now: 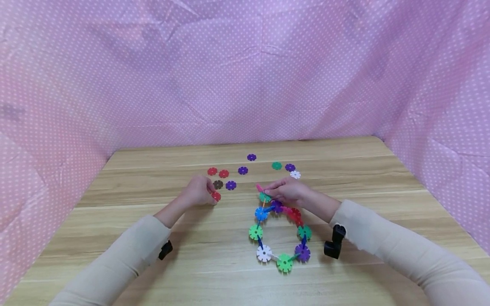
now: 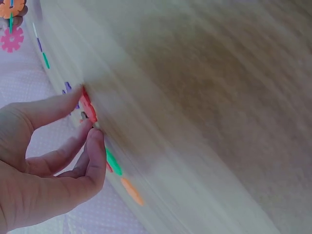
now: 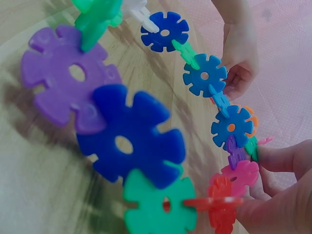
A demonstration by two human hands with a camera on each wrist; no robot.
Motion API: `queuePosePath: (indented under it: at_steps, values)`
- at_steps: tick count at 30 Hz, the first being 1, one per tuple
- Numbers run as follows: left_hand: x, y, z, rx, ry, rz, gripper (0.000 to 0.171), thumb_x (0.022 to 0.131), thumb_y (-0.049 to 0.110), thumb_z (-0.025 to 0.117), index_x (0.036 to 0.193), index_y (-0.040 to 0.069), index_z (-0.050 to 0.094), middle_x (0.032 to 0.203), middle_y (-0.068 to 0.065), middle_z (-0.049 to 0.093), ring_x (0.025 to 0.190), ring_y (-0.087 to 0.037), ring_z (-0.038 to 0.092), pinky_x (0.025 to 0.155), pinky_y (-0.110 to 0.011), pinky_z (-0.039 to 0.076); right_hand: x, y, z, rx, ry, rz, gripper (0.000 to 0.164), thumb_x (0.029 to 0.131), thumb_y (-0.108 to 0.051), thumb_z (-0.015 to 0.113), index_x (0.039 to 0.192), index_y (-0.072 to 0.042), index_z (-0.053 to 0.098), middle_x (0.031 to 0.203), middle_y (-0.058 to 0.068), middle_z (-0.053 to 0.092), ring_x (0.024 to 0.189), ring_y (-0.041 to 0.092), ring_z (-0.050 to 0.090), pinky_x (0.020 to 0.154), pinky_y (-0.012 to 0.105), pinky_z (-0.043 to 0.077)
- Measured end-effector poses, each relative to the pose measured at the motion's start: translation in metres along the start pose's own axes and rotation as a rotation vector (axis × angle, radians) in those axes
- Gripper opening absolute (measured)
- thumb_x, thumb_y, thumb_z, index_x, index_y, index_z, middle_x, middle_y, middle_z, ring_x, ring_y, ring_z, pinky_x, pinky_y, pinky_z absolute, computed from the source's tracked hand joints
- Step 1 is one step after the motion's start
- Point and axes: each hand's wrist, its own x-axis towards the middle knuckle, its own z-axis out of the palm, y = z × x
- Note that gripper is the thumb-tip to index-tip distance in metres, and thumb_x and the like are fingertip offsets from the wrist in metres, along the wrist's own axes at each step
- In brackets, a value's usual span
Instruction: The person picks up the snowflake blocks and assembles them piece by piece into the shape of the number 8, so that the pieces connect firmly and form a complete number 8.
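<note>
My left hand (image 1: 200,190) is at the left of the loose pieces, its fingertips at opposite edges of a red notched plastic disc (image 1: 216,196). The left wrist view shows that red disc (image 2: 87,105) between thumb and fingers. My right hand (image 1: 289,190) grips the upper end of a ring of interlocking discs, by a teal-green disc (image 1: 265,197) with a pink disc (image 1: 259,187) sticking up from it. Blue, purple, white, green and red discs make up the ring; a white one (image 1: 264,253) is at its lower left. In the right wrist view, a dark blue disc (image 3: 127,139) is close to the camera.
A brown disc (image 1: 217,185) and a purple disc (image 1: 231,185) lie just beyond the left fingers, with two red discs (image 1: 223,173) behind. Farther back are more purple discs (image 1: 251,157), a green one (image 1: 277,165) and a white one (image 1: 295,174). Pink dotted cloth (image 1: 245,85) surrounds the wooden table (image 1: 183,263).
</note>
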Motion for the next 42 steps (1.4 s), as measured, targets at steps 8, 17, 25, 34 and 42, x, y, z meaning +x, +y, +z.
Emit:
queuePosePath:
  at_steps: [8, 17, 25, 34, 42]
  values:
    - [-0.003, 0.004, 0.005, 0.003, -0.001, 0.022, 0.028, 0.068, 0.006, 0.085, 0.082, 0.000, 0.061, 0.076, -0.007, 0.061, 0.070, -0.016, 0.052, 0.060, -0.021, 0.043, 0.001, 0.000, 0.001, -0.004, -0.002, -0.003, 0.028, 0.093, -0.018, 0.063, 0.116, -0.003, 0.068, 0.097, -0.002, 0.072, 0.080, 0.009, 0.063, 0.070, 0.017, 0.049]
    - [0.008, 0.027, 0.015, -0.271, 0.005, -0.056, 0.012, 0.080, 0.010, 0.077, 0.089, 0.006, 0.070, 0.082, -0.007, 0.072, 0.071, -0.014, 0.065, 0.062, -0.021, 0.055, 0.001, 0.000, 0.003, -0.004, 0.020, 0.001, 0.027, 0.091, -0.018, 0.066, 0.113, -0.003, 0.069, 0.091, -0.003, 0.072, 0.076, 0.009, 0.062, 0.066, 0.017, 0.048]
    - [0.021, 0.052, 0.025, -0.520, 0.007, -0.123, 0.014, 0.082, 0.013, 0.076, 0.094, 0.007, 0.074, 0.090, -0.010, 0.075, 0.075, -0.015, 0.071, 0.075, -0.030, 0.061, 0.000, -0.001, 0.007, -0.012, 0.013, 0.004, 0.028, 0.090, -0.017, 0.067, 0.115, -0.003, 0.069, 0.095, -0.001, 0.073, 0.079, 0.008, 0.064, 0.070, 0.018, 0.053]
    - [0.025, 0.059, 0.027, -0.525, -0.030, -0.126, 0.014, 0.085, 0.013, 0.073, 0.098, 0.008, 0.075, 0.094, -0.009, 0.074, 0.083, -0.021, 0.071, 0.078, -0.031, 0.060, 0.001, -0.002, 0.008, -0.002, 0.000, 0.028, 0.027, 0.091, -0.018, 0.066, 0.115, -0.005, 0.070, 0.087, -0.004, 0.073, 0.078, 0.010, 0.062, 0.070, 0.018, 0.050]
    - [0.031, 0.061, 0.030, -0.424, -0.077, -0.135, 0.015, 0.086, 0.020, 0.073, 0.098, 0.013, 0.076, 0.100, -0.006, 0.074, 0.090, -0.018, 0.067, 0.078, -0.027, 0.057, 0.001, 0.000, 0.017, -0.041, 0.092, 0.021, 0.024, 0.088, -0.015, 0.069, 0.109, -0.003, 0.072, 0.092, 0.002, 0.074, 0.076, 0.009, 0.060, 0.066, 0.018, 0.050]
